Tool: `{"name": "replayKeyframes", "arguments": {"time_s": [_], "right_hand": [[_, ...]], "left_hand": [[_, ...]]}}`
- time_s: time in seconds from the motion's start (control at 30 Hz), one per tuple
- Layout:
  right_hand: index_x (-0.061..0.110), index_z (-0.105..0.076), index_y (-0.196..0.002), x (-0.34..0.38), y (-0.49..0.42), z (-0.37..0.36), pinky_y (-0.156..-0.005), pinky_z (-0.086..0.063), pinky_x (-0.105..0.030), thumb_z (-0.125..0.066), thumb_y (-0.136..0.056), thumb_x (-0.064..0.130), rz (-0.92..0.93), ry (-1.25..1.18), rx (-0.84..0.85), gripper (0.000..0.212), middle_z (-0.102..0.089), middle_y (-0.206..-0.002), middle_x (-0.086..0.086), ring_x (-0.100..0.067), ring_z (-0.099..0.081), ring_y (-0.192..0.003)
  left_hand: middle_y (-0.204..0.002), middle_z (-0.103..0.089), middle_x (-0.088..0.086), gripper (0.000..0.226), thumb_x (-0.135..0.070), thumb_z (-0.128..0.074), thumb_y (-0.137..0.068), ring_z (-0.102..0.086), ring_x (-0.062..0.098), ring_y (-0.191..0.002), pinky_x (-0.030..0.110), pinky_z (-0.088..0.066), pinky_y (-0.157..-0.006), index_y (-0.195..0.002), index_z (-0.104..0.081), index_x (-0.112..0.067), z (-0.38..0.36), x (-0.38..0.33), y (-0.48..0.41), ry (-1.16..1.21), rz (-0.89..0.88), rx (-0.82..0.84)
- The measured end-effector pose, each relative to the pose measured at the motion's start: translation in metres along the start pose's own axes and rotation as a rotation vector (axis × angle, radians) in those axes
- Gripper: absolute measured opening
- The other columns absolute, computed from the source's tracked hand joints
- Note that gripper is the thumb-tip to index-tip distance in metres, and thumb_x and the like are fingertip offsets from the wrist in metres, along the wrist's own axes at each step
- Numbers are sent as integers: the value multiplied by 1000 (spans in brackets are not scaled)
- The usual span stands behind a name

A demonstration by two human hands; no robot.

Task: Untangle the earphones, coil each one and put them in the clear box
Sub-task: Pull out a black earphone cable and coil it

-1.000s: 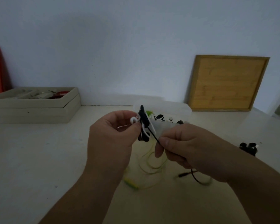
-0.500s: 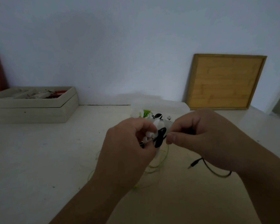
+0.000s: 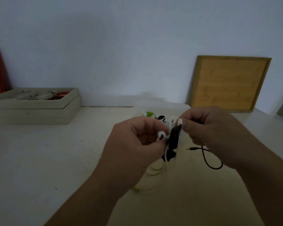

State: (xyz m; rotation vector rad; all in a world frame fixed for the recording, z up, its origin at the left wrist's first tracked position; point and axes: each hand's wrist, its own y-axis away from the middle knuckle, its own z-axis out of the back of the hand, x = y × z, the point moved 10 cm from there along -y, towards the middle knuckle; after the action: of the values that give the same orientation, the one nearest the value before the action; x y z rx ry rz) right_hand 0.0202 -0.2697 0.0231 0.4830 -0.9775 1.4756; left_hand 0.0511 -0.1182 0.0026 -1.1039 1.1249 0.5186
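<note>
The table (image 3: pixel 39 160) meets the wall, where a wooden board (image 3: pixel 229 84) leans on the right and a beige tray (image 3: pixel 34 111) sits on the left. My left hand (image 3: pixel 134 144) and right hand (image 3: pixel 207 129) are close together, each pinching the tangled black and white earphones (image 3: pixel 173 139) between them. The clear box (image 3: pixel 153 106) stands just behind. A black cord (image 3: pixel 207 162) and a green cord (image 3: pixel 153 170) trail below.

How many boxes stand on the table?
2. A beige box is at the far left; the clear box is in the middle, partly behind the left hand and right hand holding the earphones.
</note>
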Motion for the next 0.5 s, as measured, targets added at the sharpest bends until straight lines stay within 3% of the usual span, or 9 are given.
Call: {"name": "replayKeyframes", "arguments": {"time_s": [0.1, 0.17, 0.27, 0.33, 0.5], "right_hand": [[26, -74, -78, -3, 0, -30, -48, -29, -31, -51, -97, 40, -35, -25, 141, 33, -43, -53, 0, -16, -34, -48], [20, -71, -77, -1, 3, -46, -48, -29, -29, -47, -100, 39, -33, -50, 202, 38, -43, -53, 2, -14, -33, -48], [17, -68, -79, -1, 6, -60, -49, -34, -19, -44, -104, 27, -40, -57, 264, 36, -48, -52, 9, -5, -40, -47], [14, -68, -82, -3, 8, -65, -52, -37, -23, -42, -104, 23, -52, -69, 311, 35, -51, -52, 10, -5, -43, -48], [27, -72, -88, -1, 11, -70, -59, -43, -29, -50, -100, 29, -24, 7, 383, 26, -53, -55, 10, -9, -49, -53]], "left_hand": [[-80, -76, 12, 20, 11, -71, -77, -74, 23, -76, 24, -58, -68, -81, -74, -7, 9, 3, -1, 131, 37, -93], [-84, -76, 15, 15, 4, -71, -72, -74, 28, -81, 26, -59, -70, -85, -72, -5, 17, 10, -1, 247, 91, -169], [-92, -74, 22, 32, -14, -68, -61, -73, 31, -84, 38, -62, -77, -91, -69, -1, 25, 25, 0, 451, 191, -270], [-95, -73, 24, 35, -13, -65, -65, -72, 30, -82, 40, -62, -77, -96, -66, 3, 27, 27, -1, 529, 216, -288], [-86, -72, 16, 17, -6, -67, -76, -70, 25, -77, 37, -60, -74, -93, -66, 0, 39, 29, 0, 427, 196, -373]]}}
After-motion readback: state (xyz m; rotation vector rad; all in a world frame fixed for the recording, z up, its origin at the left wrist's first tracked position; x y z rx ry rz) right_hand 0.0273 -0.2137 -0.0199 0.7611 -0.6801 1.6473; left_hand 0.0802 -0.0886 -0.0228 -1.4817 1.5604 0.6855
